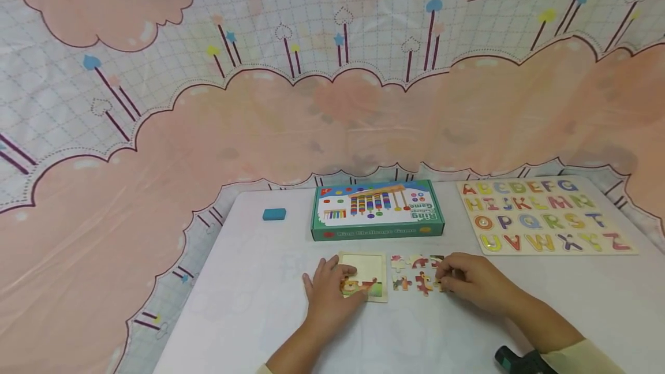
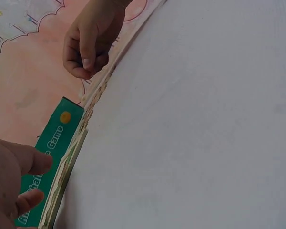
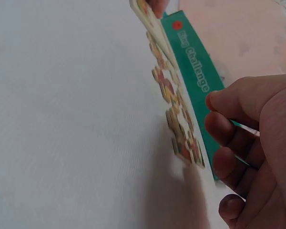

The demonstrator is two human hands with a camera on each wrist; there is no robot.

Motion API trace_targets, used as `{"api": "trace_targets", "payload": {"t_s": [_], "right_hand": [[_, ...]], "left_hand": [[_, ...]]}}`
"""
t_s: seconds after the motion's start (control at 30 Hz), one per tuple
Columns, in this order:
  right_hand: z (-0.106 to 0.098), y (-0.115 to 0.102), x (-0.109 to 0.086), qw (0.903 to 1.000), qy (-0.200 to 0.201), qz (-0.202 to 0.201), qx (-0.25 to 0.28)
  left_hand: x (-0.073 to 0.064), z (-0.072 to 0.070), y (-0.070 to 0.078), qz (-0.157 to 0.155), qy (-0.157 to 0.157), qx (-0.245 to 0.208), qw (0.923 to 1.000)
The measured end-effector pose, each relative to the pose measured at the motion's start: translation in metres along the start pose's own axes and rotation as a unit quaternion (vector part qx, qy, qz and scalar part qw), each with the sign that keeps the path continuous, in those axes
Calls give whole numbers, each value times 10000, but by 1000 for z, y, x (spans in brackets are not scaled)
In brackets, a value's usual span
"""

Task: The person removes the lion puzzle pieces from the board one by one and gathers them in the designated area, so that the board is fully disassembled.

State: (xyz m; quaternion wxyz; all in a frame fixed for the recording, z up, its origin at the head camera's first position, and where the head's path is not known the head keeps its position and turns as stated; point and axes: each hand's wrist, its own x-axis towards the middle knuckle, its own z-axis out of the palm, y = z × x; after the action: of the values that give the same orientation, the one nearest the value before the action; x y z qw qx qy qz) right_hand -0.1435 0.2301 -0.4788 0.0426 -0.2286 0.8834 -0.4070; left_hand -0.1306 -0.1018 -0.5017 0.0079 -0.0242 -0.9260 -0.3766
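A small square wooden puzzle tray (image 1: 386, 264) lies in front of the box, with picture pieces along its lower part and its upper part bare. My left hand (image 1: 332, 290) rests over the tray's left side, fingers spread and thumb by its lower edge. Right of the tray, loose jigsaw pieces (image 1: 423, 283) lie in two rows. My right hand (image 1: 475, 281) hovers at the right end of these rows, partly covering the rightmost pieces. In the right wrist view its fingers (image 3: 224, 160) are loosely bent, with nothing visible between them and the thumb.
Behind the tray stands a green-edged Ring Challenge Game box (image 1: 378, 233). A wooden alphabet board (image 1: 556, 232) lies at the right, and a blue block (image 1: 274, 214) at the left. A black device (image 1: 522, 361) shows by the right sleeve. A patterned cloth (image 1: 332, 126) hangs behind the white table (image 1: 249, 281).
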Motion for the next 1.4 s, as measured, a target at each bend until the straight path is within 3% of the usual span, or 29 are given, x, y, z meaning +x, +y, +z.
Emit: {"api": "trace_targets", "payload": {"t_s": [0.2, 0.3, 0.47, 0.7, 0.9, 1.07, 1.4], "right_hand": [[2, -9, 7, 9994, -276, 2, 229], [4, -14, 14, 9987, -380, -161, 305], [17, -25, 31, 9956, -510, -463, 640], [48, -47, 59, 9950, -479, -690, 536], [76, -71, 85, 9970, -648, -359, 246], [95, -77, 99, 9957, -889, -246, -101], [105, -75, 111, 9905, -1329, -341, -66]], "left_hand": [[0, -24, -11, 346, -540, -464, 9969], [0, -32, -17, 483, -538, -361, 9967], [5, -40, -26, 414, -430, -52, 9982], [11, -42, -33, 539, -671, 290, 9959], [11, -39, -38, 764, -655, 641, 9929], [9, -41, -41, 839, -621, 796, 9913], [4, -48, -48, 732, -539, 967, 9912]]}}
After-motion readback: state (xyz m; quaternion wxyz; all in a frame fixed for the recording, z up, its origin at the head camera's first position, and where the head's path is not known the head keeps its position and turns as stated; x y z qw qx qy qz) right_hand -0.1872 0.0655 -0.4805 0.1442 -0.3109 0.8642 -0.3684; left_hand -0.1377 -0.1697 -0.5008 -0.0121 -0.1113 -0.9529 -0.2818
